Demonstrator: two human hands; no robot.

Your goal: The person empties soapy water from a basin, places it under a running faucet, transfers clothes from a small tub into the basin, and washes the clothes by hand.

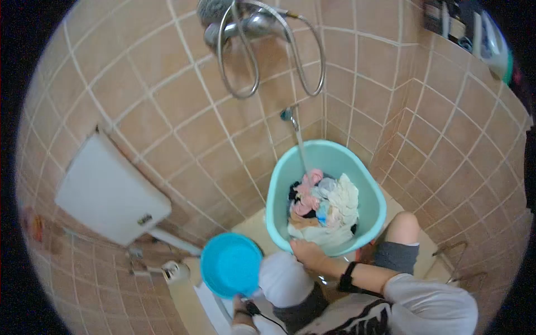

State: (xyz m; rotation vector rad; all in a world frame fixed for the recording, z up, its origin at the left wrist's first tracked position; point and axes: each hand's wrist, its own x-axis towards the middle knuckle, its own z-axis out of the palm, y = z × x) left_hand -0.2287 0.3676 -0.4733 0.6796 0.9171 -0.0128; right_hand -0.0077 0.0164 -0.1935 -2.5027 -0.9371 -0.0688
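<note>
My right hand (306, 252) is at the near rim of a large light-teal tub (371, 192), its fingers closed over the edge. Clothes (335, 206) in pink, white, light blue and black lie heaped inside the tub. Water runs onto them from a small wall tap (288, 115). My left hand (240, 305) is at the near rim of a round blue basin (230, 265), left of the tub. Its fingers are mostly hidden by the rim but appear closed on it. Nothing can be made out inside the basin.
A shower hose (324, 67) and mixer hang on the tiled wall above the tap. At left is a white cistern (111, 190) with a pipe, and a toilet paper roll (176, 272) below it. Bottles (456, 28) stand on a ledge at upper right. My knees flank the tub's near side.
</note>
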